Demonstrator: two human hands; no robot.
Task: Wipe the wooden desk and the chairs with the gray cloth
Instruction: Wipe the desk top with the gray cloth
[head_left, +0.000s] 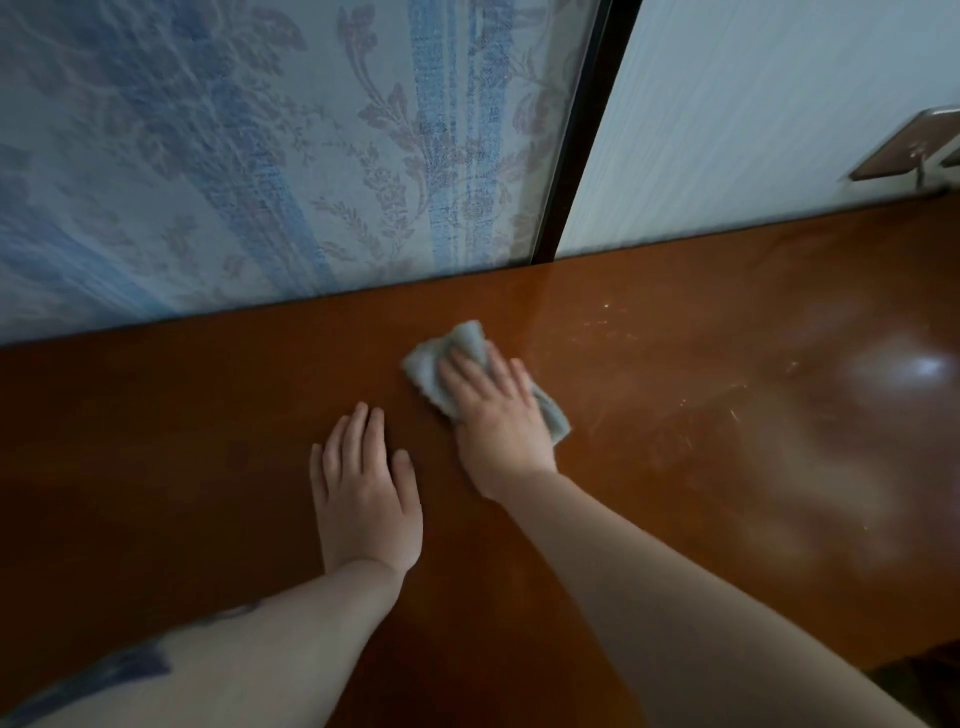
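Big glossy tabletop (649, 519) has pale scuffs off to the right, dust maybe, it's blurry. Left hand (366, 499) lies flat, bracing. Right hand (496, 415) presses the gray cloth (431, 366) with fingers spread; overlap strokes toward those marks.
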